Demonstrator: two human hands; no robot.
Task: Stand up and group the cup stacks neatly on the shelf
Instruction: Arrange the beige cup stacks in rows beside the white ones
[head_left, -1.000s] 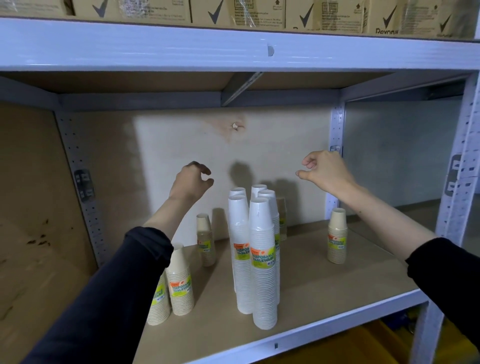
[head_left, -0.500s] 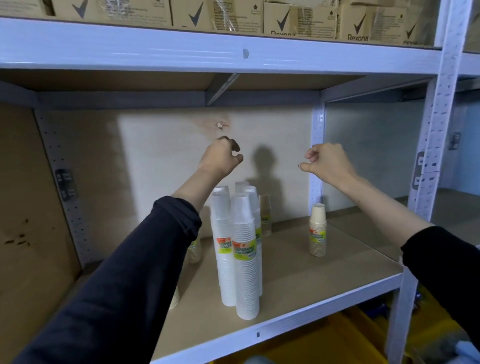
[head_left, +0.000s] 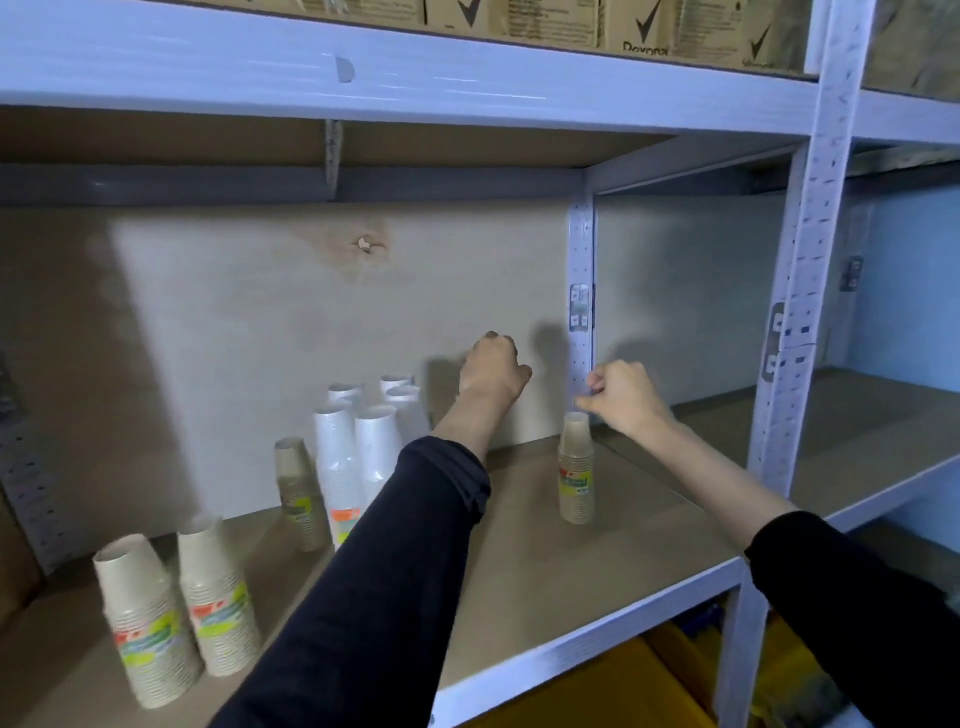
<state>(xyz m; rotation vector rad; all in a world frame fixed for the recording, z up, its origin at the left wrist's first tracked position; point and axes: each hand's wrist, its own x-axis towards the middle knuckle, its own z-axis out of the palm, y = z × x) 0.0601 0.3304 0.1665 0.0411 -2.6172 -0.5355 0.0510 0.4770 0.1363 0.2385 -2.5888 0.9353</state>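
The left hand (head_left: 493, 369) hangs in the air over the back of the shelf (head_left: 597, 566) with its fingers curled into a loose fist, and nothing shows in it. The right hand (head_left: 626, 397) is curled too, with its fingertips just above the top of a lone tan cup stack (head_left: 575, 467); whether they touch it cannot be told. The tall white cup stacks (head_left: 358, 452) stand close together near the back wall, with a short tan stack (head_left: 298, 493) right beside them. Two more tan stacks (head_left: 140, 623) (head_left: 218, 597) stand at the front left, near the shelf's front edge (head_left: 571, 642). Cups like these are probably very light and thin, so a hard squeeze could crush them. A stack lifted by its top cup might pull apart, so a soft grip around the middle looks safest. The tall white ones look easy to tip. There is bare shelf between the white stacks and the lone stack, which looks like good room for sliding cups together. The metal post (head_left: 582, 312) stands just behind the lone stack, and the front edge is where a cup could fall off.
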